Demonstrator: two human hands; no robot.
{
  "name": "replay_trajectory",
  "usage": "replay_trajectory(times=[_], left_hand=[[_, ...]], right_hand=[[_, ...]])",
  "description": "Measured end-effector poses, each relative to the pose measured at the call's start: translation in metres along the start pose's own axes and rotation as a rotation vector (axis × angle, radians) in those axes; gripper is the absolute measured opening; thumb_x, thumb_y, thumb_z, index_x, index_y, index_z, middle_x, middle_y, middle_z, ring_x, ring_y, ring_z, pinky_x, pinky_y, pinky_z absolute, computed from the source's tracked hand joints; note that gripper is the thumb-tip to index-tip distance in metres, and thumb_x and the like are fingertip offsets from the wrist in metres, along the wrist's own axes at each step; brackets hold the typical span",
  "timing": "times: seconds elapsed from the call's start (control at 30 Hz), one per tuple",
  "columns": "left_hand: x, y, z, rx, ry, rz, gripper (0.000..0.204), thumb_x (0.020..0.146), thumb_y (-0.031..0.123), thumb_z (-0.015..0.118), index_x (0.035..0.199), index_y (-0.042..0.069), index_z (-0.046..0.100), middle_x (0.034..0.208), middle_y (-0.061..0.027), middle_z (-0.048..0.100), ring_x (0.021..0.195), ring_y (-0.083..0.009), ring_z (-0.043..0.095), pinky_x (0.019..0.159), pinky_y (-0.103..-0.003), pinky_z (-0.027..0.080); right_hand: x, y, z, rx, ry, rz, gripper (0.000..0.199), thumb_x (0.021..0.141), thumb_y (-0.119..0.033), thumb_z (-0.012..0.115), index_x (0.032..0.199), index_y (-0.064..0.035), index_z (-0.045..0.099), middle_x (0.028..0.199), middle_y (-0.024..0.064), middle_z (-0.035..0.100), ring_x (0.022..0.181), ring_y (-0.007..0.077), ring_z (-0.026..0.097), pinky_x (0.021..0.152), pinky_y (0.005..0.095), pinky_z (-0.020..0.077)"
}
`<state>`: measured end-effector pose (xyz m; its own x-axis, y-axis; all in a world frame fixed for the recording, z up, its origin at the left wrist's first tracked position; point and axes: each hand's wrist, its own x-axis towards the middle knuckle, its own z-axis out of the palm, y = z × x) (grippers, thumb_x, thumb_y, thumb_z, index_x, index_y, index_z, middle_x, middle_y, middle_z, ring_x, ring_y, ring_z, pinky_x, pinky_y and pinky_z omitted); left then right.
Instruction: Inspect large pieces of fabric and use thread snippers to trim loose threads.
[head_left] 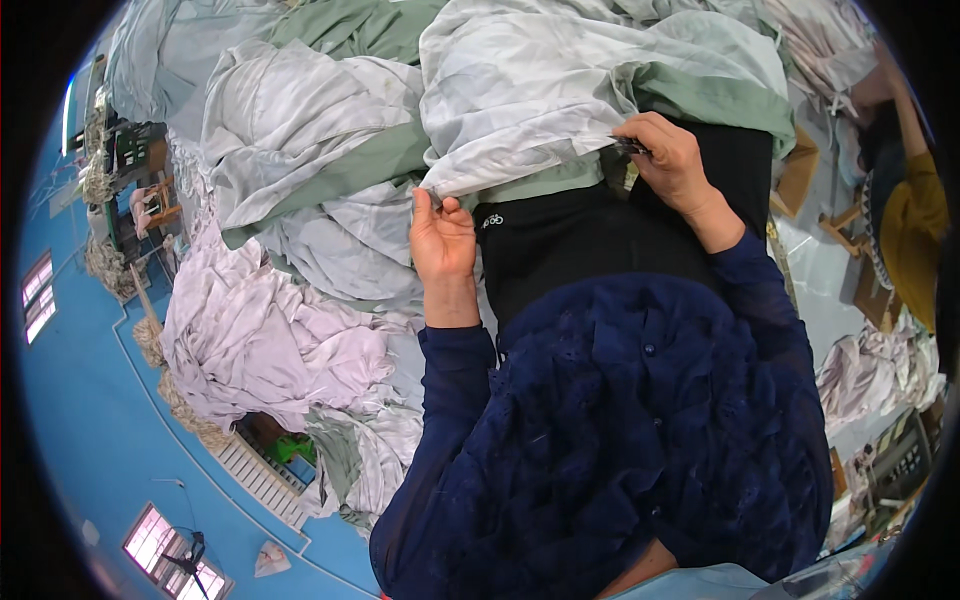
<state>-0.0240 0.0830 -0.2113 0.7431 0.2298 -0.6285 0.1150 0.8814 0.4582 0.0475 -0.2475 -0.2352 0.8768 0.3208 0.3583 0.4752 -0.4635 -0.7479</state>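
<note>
A large white cloth with a pale green side (530,110) lies gathered across my lap. My left hand (444,240) is closed, thumb and fingers pinching the cloth's edge at its near left corner. The edge runs taut from there toward my right hand (668,165). That hand is curled round a small dark tool (630,147), which looks like thread snips, its tip beside the cloth's edge. The fingers hide most of the tool, so whether its blades touch the cloth I cannot tell. Black trousers (590,240) show under both hands.
More white and green cloth (310,130) is heaped to the left, with a pinkish-white pile (270,330) nearer. Wooden stools (795,170) stand at the right, near another person in a mustard garment (910,230). A blue wall (80,400) bounds the left side.
</note>
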Motion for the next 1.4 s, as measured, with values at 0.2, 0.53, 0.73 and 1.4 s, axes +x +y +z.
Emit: replay_trajectory(times=[0.2, 0.53, 0.73, 1.4], left_hand=[[-0.002, -0.002, 0.008, 0.029, 0.042, -0.014, 0.019, 0.099, 0.028, 0.058, 0.099, 0.009, 0.060, 0.091, -0.0036, 0.067, 0.068, -0.0157, 0.062, 0.053, -0.026, 0.050], [-0.001, 0.001, -0.002, 0.025, 0.045, -0.009, 0.019, 0.099, 0.028, 0.059, 0.099, 0.009, 0.061, 0.091, -0.0050, 0.069, 0.068, -0.0171, 0.064, 0.053, -0.027, 0.051], [0.002, 0.005, -0.010, 0.012, 0.041, -0.019, 0.020, 0.099, 0.028, 0.059, 0.100, 0.008, 0.061, 0.092, -0.0059, 0.069, 0.067, -0.0179, 0.064, 0.053, -0.028, 0.052], [-0.047, -0.035, 0.051, 0.393, -0.151, 0.105, 0.036, 0.103, 0.035, 0.050, 0.100, 0.002, 0.063, 0.080, -0.0091, 0.067, 0.062, -0.0159, 0.062, 0.055, -0.025, 0.045]], right_hand=[[0.001, -0.002, -0.001, -0.012, -0.016, 0.022, 0.040, 0.066, 0.007, 0.073, 0.103, -0.0071, 0.065, 0.097, 0.0074, 0.064, 0.073, 0.0253, 0.065, 0.063, 0.0326, 0.0524], [0.000, -0.004, 0.003, 0.037, -0.084, -0.038, 0.039, 0.066, 0.003, 0.077, 0.101, -0.0081, 0.066, 0.097, 0.0058, 0.063, 0.072, 0.0238, 0.066, 0.063, 0.0313, 0.0531], [0.001, -0.008, 0.003, 0.012, -0.127, -0.038, 0.036, 0.067, 0.002, 0.076, 0.099, -0.0091, 0.067, 0.095, 0.0048, 0.062, 0.074, 0.0243, 0.066, 0.063, 0.0323, 0.0532], [0.051, -0.080, 0.032, 0.402, -0.196, -0.097, 0.063, 0.067, -0.010, 0.085, 0.125, -0.0075, 0.060, 0.119, 0.0084, 0.059, 0.063, 0.0131, 0.050, 0.057, 0.0256, 0.0431]])
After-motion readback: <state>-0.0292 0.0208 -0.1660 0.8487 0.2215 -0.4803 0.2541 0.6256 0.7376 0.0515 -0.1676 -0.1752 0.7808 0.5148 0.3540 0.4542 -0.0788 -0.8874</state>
